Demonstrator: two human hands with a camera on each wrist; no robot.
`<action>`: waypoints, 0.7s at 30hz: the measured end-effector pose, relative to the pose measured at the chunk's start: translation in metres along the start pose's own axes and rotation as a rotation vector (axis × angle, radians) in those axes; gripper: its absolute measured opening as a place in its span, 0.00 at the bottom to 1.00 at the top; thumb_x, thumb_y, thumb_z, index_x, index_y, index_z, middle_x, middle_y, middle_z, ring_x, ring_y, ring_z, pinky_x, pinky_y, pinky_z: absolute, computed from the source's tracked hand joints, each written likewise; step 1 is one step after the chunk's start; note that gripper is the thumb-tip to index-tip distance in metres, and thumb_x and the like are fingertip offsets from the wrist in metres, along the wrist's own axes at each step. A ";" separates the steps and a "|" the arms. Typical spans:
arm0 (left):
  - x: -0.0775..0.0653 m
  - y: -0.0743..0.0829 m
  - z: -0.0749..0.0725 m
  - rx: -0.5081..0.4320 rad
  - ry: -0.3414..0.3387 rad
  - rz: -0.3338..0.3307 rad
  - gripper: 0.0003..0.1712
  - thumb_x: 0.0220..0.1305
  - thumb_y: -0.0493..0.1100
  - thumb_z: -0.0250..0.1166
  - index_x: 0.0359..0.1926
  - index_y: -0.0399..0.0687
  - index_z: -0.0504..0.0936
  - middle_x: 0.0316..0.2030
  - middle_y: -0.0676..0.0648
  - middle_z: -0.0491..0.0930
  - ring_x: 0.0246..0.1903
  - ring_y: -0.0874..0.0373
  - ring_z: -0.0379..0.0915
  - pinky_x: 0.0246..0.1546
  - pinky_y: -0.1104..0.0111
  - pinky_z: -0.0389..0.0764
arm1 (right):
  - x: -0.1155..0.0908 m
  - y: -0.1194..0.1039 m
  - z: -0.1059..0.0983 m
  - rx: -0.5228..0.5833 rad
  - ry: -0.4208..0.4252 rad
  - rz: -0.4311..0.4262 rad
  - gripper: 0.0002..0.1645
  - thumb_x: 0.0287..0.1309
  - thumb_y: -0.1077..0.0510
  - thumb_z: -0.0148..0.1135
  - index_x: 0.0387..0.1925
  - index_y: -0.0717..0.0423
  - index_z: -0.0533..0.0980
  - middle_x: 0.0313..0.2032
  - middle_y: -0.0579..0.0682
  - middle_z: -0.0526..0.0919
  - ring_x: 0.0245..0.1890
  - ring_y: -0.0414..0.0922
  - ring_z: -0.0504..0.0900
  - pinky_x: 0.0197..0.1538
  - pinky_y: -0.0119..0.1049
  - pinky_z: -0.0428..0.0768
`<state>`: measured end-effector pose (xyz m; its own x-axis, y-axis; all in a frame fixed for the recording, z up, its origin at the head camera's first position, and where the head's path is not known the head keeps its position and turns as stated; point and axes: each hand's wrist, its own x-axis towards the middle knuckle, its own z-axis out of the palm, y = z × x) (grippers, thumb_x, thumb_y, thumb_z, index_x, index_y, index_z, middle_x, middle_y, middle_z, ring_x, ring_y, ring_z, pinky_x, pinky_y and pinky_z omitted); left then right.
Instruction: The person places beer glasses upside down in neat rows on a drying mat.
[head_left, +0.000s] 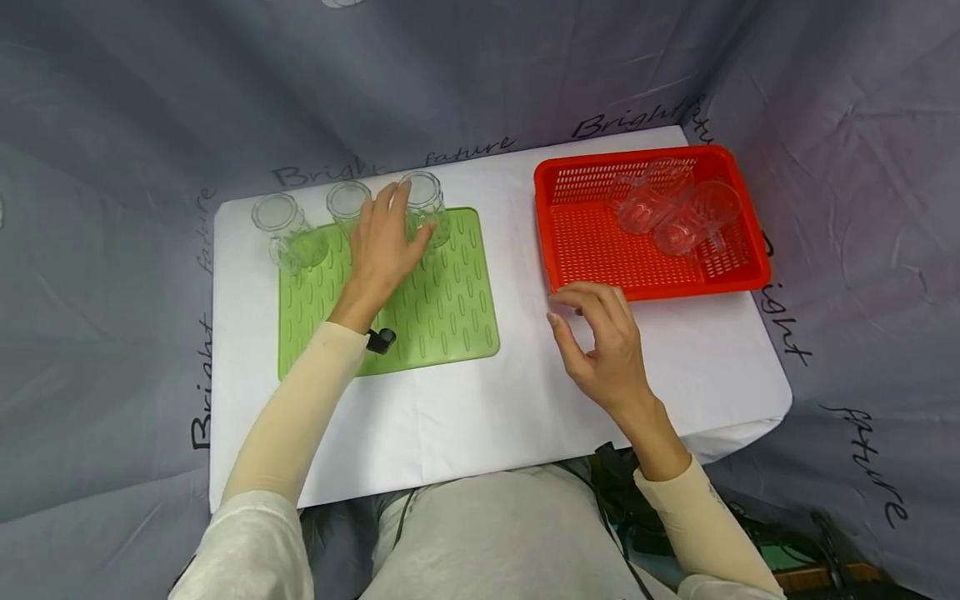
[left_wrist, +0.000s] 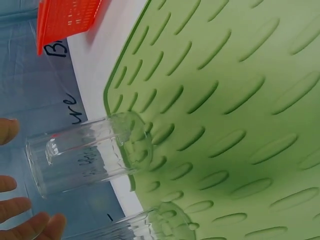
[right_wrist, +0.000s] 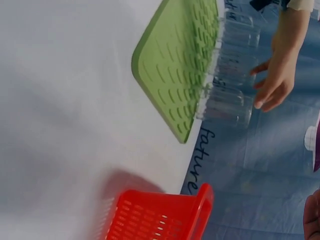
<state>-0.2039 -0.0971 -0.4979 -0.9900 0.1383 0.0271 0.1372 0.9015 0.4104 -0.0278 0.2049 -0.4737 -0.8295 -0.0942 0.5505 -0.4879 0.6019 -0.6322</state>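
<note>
Standing near the spread left hand (head_left: 385, 246) is a glass mug (head_left: 436, 210) — the slack right hand (head_left: 606, 343) well apart

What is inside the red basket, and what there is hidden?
In the head view, two glass mugs sit side by side towards the right inside the red basket. The floor beneath them shows only through glass; the near rim hides the inner face below it.
</note>
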 end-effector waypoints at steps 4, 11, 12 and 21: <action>-0.014 0.001 0.002 -0.008 0.007 0.002 0.47 0.76 0.64 0.64 0.86 0.57 0.57 0.83 0.45 0.62 0.74 0.38 0.68 0.57 0.39 0.85 | -0.001 0.003 0.001 0.000 -0.002 0.009 0.13 0.69 0.59 0.68 0.49 0.64 0.85 0.52 0.61 0.86 0.47 0.57 0.80 0.55 0.36 0.75; -0.041 0.000 0.009 -0.040 0.043 0.028 0.45 0.76 0.63 0.65 0.85 0.55 0.60 0.82 0.43 0.65 0.73 0.38 0.69 0.51 0.39 0.87 | -0.003 0.008 0.003 -0.013 -0.008 0.022 0.13 0.69 0.60 0.68 0.49 0.64 0.85 0.52 0.60 0.87 0.47 0.56 0.80 0.54 0.35 0.75; -0.045 0.000 0.010 -0.040 0.048 0.032 0.45 0.76 0.63 0.65 0.85 0.55 0.60 0.81 0.43 0.65 0.73 0.38 0.70 0.49 0.39 0.87 | -0.003 0.008 0.002 -0.013 -0.007 0.023 0.13 0.69 0.60 0.68 0.49 0.64 0.85 0.52 0.60 0.87 0.47 0.56 0.80 0.54 0.35 0.75; -0.077 -0.001 0.016 -0.058 0.101 0.037 0.43 0.75 0.61 0.66 0.83 0.56 0.64 0.78 0.43 0.70 0.73 0.39 0.71 0.49 0.37 0.87 | -0.004 0.013 0.005 -0.009 -0.008 0.028 0.12 0.69 0.60 0.68 0.50 0.63 0.86 0.52 0.60 0.87 0.47 0.56 0.80 0.55 0.34 0.75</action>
<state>-0.1272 -0.1018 -0.5148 -0.9829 0.1267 0.1335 0.1746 0.8709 0.4593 -0.0321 0.2096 -0.4867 -0.8453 -0.0835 0.5278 -0.4616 0.6117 -0.6425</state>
